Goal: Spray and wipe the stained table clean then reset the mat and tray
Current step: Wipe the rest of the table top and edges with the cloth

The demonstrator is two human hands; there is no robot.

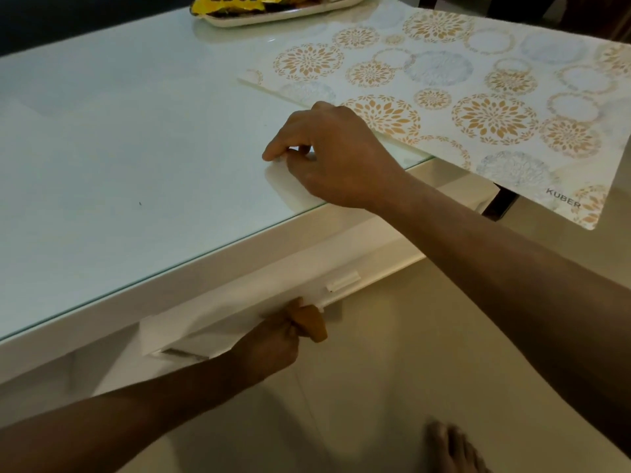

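Mat [478, 107] floral (gold, grey), overhanging glossy table [119, 148] edge.

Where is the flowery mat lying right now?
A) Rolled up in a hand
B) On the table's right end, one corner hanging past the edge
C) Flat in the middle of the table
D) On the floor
B: the mat lies flat at the right end of the table, its near corner jutting over the edge.

This looks like a home dining area. A white glass-topped table [119, 148] carries a floral-patterned placemat [461, 97] and a tray [273, 17] holding a yellow snack packet [246, 3], and a bare foot [450, 448] stands on the pale tiled floor [392, 370].
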